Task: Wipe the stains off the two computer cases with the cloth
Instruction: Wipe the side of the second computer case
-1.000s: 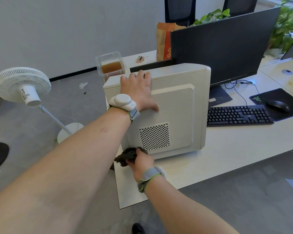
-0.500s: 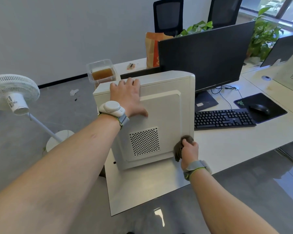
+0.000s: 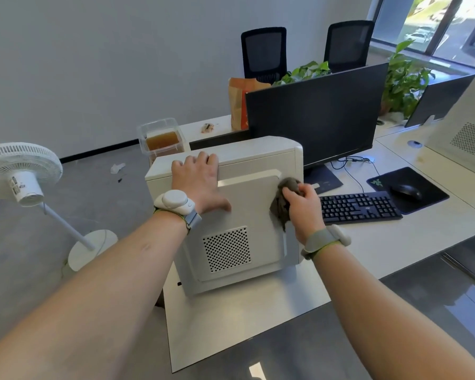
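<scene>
White desk (image 3: pixel 395 242) ran from the near corner back toward a window, with grey floor on the near and left sides. On that corner stood a case (image 3: pixel 247 215), a pale upright box with rounded top edges, a raised side panel and a square patch of vent holes low on the panel; no stain could be made out on it. Its base sat back from the desk's front edge, leaving a bare strip in front of it, and its left end stood close to the desk's left edge. The left hand (image 3: pixel 200 182) lay spread on the case's upper left, fingers hooked over the top edge and thumb flat on the panel. The right hand (image 3: pixel 302 207) gripped a bunched dark cloth (image 3: pixel 283 198) and pressed it against the case's upper right edge, part of the cloth hanging below the fingers. Both wrists wore pale bands. Right of the case lay a keyboard (image 3: pixel 357 207), then a mouse (image 3: pixel 406 192) on a dark mat, with open desk in front of them. Behind the case stood a monitor (image 3: pixel 318 116), a paper bag and a clear box. A second case (image 3: pixel 466 133) stood far right of the first, cut off by the frame. Left of the case, on the floor, stood a fan (image 3: pixel 19 171).
</scene>
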`<state>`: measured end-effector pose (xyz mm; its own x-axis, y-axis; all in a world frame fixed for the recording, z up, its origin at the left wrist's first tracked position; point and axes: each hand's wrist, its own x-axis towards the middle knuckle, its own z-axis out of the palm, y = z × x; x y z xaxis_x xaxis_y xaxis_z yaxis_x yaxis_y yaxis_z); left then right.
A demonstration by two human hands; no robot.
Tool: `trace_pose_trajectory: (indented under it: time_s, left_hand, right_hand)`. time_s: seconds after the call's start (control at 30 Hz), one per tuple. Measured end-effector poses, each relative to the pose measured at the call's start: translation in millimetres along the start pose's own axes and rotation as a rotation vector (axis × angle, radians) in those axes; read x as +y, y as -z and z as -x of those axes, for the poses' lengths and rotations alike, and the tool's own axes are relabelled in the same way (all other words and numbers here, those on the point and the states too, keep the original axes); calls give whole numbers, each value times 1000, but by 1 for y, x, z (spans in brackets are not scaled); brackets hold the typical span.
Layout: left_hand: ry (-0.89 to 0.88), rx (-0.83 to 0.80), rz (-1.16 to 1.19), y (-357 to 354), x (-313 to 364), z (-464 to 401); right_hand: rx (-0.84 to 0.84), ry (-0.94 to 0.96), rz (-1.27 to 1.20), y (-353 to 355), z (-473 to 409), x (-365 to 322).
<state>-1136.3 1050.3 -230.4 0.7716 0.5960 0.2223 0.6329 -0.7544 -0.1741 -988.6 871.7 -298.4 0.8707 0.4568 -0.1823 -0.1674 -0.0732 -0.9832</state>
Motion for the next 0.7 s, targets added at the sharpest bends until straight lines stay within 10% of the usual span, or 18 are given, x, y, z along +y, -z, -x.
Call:
trace_pose_trajectory:
  time_s: [0.33, 0.7]
  left_hand:
    - [1, 30, -5, 0, 8, 22]
    - [60, 115, 62, -2, 23, 51]
  right_hand:
    - [106, 477, 479, -13, -8, -51]
    - [-358, 882, 1104, -24, 13, -81]
